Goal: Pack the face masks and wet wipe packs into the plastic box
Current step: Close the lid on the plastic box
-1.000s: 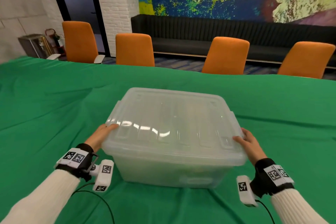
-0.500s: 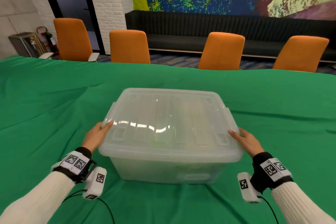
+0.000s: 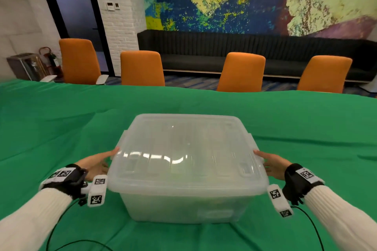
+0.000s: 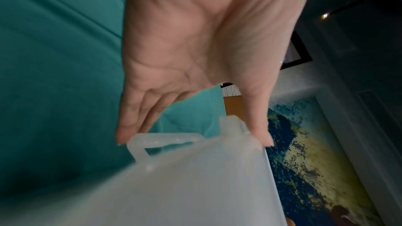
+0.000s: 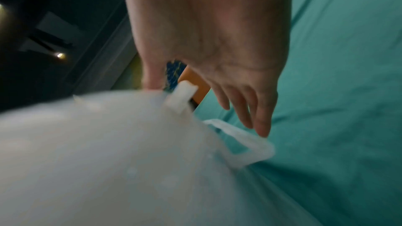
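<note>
The translucent, frosted rectangular plastic box stands upright on the green-draped tabletop, its long side facing the viewer. Its ribbed translucent lid lies flat on top, covering the whole opening, the rim overhanging the walls. A hinged latch handle hangs loose at the left end, and another at the right end. Pale shapes show faintly through the lid and walls; whether they are face masks or wet wipe packs cannot be told.
</note>
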Tool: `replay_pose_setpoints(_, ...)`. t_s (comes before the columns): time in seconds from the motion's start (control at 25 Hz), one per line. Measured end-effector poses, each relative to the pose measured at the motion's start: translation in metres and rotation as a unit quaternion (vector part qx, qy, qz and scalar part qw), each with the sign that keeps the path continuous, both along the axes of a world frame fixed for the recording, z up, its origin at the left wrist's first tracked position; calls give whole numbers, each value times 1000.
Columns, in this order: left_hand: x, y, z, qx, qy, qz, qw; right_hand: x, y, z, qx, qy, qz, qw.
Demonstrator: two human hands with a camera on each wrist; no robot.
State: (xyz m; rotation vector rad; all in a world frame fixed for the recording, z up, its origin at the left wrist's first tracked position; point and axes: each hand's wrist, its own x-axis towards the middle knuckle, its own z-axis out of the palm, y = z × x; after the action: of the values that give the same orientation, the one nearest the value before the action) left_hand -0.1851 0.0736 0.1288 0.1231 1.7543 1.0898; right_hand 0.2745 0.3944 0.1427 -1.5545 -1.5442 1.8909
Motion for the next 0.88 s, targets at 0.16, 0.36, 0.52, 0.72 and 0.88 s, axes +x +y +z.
replay_pose_setpoints(0.16, -23, -2, -18, -13, -44, 17, 999, 7, 15, -22, -53, 14, 47, 997)
replay_pose_setpoints(0.36, 1, 1, 14, 15, 10, 9, 1000, 12, 17, -24, -50, 7, 52, 997)
replay_pose_setpoints(0.52, 21, 13, 36, 57, 102, -41, 992, 5, 6, 2, 24, -4, 24, 999)
replay_pose_setpoints(0.72, 50, -3, 26, 163, 167, -56, 971, -11, -22, 11, 148, 0, 52, 988)
replay_pose_setpoints(0.88, 71, -5, 14, 213, 190, 27, 958, -8, -33, -18, 245, 5, -45, 969)
